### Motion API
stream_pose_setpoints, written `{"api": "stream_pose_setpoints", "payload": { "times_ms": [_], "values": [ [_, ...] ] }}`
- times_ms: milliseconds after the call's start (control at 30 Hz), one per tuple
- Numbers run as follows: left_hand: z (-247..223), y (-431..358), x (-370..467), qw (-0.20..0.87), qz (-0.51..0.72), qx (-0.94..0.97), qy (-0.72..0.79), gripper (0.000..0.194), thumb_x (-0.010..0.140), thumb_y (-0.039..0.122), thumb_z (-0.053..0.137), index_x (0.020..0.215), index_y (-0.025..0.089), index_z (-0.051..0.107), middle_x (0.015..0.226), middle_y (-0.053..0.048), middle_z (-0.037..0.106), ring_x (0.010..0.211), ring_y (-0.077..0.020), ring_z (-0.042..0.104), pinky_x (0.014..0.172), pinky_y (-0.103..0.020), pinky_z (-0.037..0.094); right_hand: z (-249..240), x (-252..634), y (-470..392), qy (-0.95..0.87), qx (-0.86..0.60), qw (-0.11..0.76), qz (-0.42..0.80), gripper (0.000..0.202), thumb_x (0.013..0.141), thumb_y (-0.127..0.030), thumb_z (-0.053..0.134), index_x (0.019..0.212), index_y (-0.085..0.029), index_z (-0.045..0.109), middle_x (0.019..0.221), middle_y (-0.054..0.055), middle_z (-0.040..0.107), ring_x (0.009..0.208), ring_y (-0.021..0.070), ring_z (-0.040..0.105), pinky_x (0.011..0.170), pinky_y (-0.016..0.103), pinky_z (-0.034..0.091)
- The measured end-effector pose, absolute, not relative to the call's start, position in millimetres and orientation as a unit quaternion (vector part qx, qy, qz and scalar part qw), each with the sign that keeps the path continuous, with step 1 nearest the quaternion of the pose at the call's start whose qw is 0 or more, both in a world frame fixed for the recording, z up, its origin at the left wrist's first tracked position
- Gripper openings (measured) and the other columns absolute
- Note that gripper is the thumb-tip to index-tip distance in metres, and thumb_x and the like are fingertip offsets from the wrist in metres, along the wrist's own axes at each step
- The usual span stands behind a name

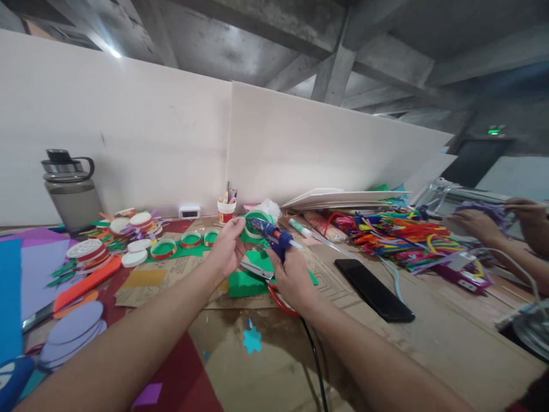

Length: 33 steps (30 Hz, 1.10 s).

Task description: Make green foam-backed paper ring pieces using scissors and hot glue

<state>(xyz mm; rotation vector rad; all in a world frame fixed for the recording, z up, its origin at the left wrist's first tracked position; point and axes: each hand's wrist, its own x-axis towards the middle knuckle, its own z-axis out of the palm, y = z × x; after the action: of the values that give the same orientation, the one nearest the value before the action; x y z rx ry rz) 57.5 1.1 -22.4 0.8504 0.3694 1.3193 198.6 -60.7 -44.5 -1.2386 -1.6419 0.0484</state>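
My right hand is wrapped round a blue glue gun, its nozzle pointing left towards my left hand. A white glue stick pokes out of the gun's back, and a black cord hangs below. My left hand is closed in a pinch by the nozzle; what lies between its fingers is too small to tell. Just behind the nozzle shows a green ring with a pale rim. Red-handled scissors lie below the gun on green sheet, partly hidden by my right hand.
Several green-lined rings stand left of my hands, near an orange cutter, lilac discs and a bottle. To the right lie a phone, colourful pipe cleaners and a power strip. Another person's hands work at far right.
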Motion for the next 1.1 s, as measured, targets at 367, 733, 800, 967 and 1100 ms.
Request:
{"api": "stream_pose_setpoints", "payload": {
  "times_ms": [367, 733, 800, 967, 1100],
  "values": [
    [-22.4, -3.7, 61.2, 0.678, 0.590, 0.406, 0.166, 0.024, 0.081, 0.023, 0.071, 0.097, 0.016, 0.055, 0.088, -0.003, 0.071, 0.076, -0.0156, 0.069, 0.073, -0.031, 0.059, -42.2, 200.0, -63.2, -0.670, -0.530, 0.519, 0.013, 0.036, 0.093, -0.039, 0.043, 0.113, -0.014, 0.061, 0.104, 0.017, 0.069, 0.095, 0.0299, 0.065, 0.082, 0.043, 0.051],
    [-23.5, -7.9, 64.4, 0.679, 0.593, 0.400, 0.167, 0.027, 0.080, 0.023, 0.072, 0.101, 0.018, 0.055, 0.087, -0.003, 0.072, 0.079, -0.0167, 0.070, 0.075, -0.031, 0.058, -42.2, 204.8, -60.6, -0.627, -0.555, 0.546, 0.015, 0.034, 0.093, -0.040, 0.045, 0.111, -0.017, 0.062, 0.102, 0.016, 0.069, 0.099, 0.0308, 0.065, 0.083, 0.043, 0.049],
    [-25.7, -5.8, 63.3, 0.679, 0.586, 0.411, 0.163, 0.030, 0.080, 0.023, 0.073, 0.104, 0.017, 0.056, 0.090, -0.004, 0.072, 0.076, -0.0146, 0.069, 0.072, -0.028, 0.057, -42.3, 204.8, -60.4, -0.633, -0.551, 0.543, 0.015, 0.035, 0.092, -0.041, 0.045, 0.110, -0.017, 0.063, 0.101, 0.017, 0.070, 0.099, 0.0313, 0.064, 0.083, 0.043, 0.049],
    [-29.3, 2.7, 59.2, 0.693, 0.565, 0.428, 0.134, 0.036, 0.076, 0.018, 0.076, 0.109, 0.017, 0.060, 0.095, -0.004, 0.072, 0.077, -0.0124, 0.068, 0.070, -0.024, 0.055, -43.4, 201.4, -62.3, -0.665, -0.535, 0.520, 0.022, 0.034, 0.093, -0.040, 0.044, 0.108, -0.016, 0.063, 0.101, 0.017, 0.069, 0.096, 0.0307, 0.066, 0.081, 0.042, 0.051],
    [-29.5, 4.6, 59.0, 0.691, 0.578, 0.412, 0.138, 0.037, 0.071, 0.012, 0.078, 0.104, 0.017, 0.062, 0.096, -0.003, 0.072, 0.079, -0.0122, 0.068, 0.074, -0.025, 0.055, -44.4, 200.4, -62.0, -0.667, -0.530, 0.523, 0.003, 0.033, 0.092, -0.038, 0.045, 0.110, -0.016, 0.061, 0.102, 0.017, 0.070, 0.093, 0.0303, 0.066, 0.080, 0.042, 0.051]
  ]
}}
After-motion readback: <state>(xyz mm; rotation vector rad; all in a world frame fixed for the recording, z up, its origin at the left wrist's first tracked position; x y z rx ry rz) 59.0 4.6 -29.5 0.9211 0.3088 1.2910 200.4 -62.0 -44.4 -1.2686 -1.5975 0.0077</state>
